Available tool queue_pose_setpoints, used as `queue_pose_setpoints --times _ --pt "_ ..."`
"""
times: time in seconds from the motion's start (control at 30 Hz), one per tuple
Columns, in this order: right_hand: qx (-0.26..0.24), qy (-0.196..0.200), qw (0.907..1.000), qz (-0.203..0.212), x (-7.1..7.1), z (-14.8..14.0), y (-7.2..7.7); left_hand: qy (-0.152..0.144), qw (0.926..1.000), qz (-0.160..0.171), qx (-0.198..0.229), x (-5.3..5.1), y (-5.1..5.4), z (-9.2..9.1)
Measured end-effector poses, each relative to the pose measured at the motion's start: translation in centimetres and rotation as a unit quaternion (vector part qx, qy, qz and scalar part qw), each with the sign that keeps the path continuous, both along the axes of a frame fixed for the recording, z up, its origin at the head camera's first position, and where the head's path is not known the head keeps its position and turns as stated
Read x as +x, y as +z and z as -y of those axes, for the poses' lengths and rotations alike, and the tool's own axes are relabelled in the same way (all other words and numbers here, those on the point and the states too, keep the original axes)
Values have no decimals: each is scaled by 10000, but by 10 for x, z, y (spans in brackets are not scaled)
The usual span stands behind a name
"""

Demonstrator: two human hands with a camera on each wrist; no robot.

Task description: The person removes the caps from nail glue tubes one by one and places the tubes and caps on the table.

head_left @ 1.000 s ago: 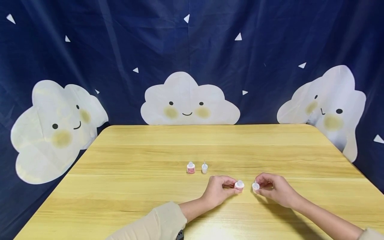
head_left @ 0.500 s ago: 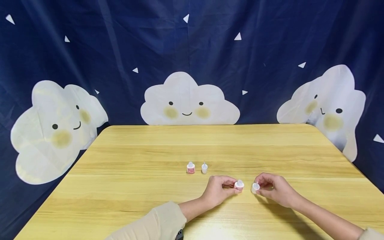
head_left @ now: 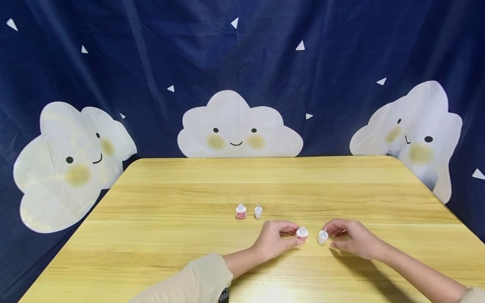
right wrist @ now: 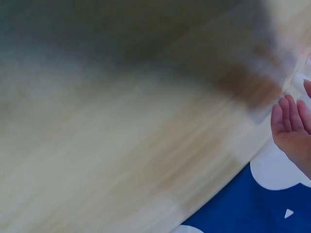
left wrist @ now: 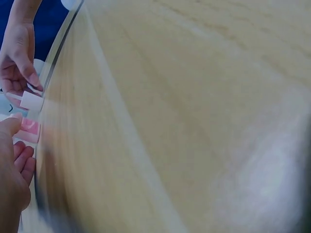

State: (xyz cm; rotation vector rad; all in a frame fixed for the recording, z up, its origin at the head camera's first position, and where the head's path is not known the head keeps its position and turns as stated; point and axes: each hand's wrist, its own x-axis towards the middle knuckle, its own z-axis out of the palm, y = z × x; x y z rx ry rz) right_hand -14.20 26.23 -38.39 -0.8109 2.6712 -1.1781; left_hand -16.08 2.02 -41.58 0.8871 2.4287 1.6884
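Note:
In the head view, my left hand (head_left: 273, 240) pinches a small white bottle (head_left: 302, 235) with a pink-red label between thumb and fingers, upright on the table. To its right a small white cap (head_left: 322, 237) stands with its hollow side up and a thin stem rising from it. My right hand (head_left: 354, 239) is just beside this cap, thumb apart from it, fingers loosely bent; whether a fingertip still touches the stem is unclear. The left wrist view shows the pink-labelled bottle (left wrist: 30, 130) at my left thumb and the cap (left wrist: 32, 101) near the right hand (left wrist: 19, 60).
Farther back on the wooden table (head_left: 182, 198) stand a second pink-labelled bottle (head_left: 241, 212) and, right beside it, another upturned cap (head_left: 258, 212) with a stem. A dark blue curtain (head_left: 151, 50) with cloud faces hangs behind the table's far edge.
My right thumb and fingers have loosened from the white cap and drawn slightly right, leaving it standing on the table. The left hand keeps its hold on the bottle.

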Motion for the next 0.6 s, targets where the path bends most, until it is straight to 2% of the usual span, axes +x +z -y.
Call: queue_pose_setpoints --times 0.13,0.27,0.43,0.6 --pt "170 66 9992 363 -4 -5 5 144 9996 -63 -242 -2 4 3" --pt "439 4 9982 404 -8 -9 8 160 9991 -56 -380 -4 10 10" --pt "679 -13 9976 143 -11 -10 12 112 9993 26 -361 -5 21 18" --pt "761 -167 9968 -163 -13 -8 16 100 9985 -299 -456 -7 32 27"
